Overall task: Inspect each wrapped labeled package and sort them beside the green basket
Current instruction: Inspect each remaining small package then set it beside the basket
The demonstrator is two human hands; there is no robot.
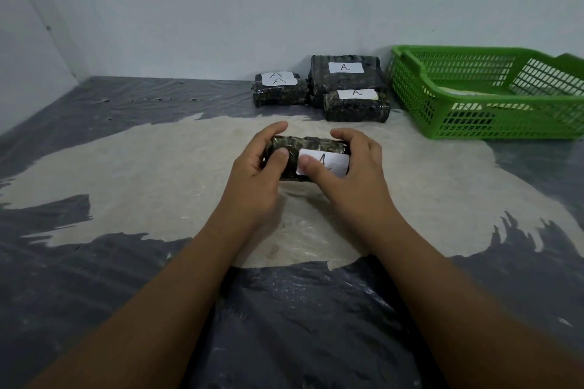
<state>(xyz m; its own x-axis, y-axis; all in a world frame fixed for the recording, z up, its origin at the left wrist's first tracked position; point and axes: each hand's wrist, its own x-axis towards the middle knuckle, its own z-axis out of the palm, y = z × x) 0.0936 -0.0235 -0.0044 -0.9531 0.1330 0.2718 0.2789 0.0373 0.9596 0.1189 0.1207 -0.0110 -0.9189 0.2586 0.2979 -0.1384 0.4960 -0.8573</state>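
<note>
Surface: grey plastic sheet [94, 294] is spread.
Hands: wrapped package [308, 158] is gripped by curled left hand [252, 180] and right hand [357, 174].
Place: held front-left of green basket [474, 123].
Pile: sorted packages [344, 79] are laid just beside it.

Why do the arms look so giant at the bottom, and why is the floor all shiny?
In the head view, the wide-angle lens stretches close things, so the forearms balloon toward the bottom edge; the plastic sheet over the floor catches light in glints; soft lighting leaves a faint shadow under the left hand and right hand holding the wrapped package.
</note>
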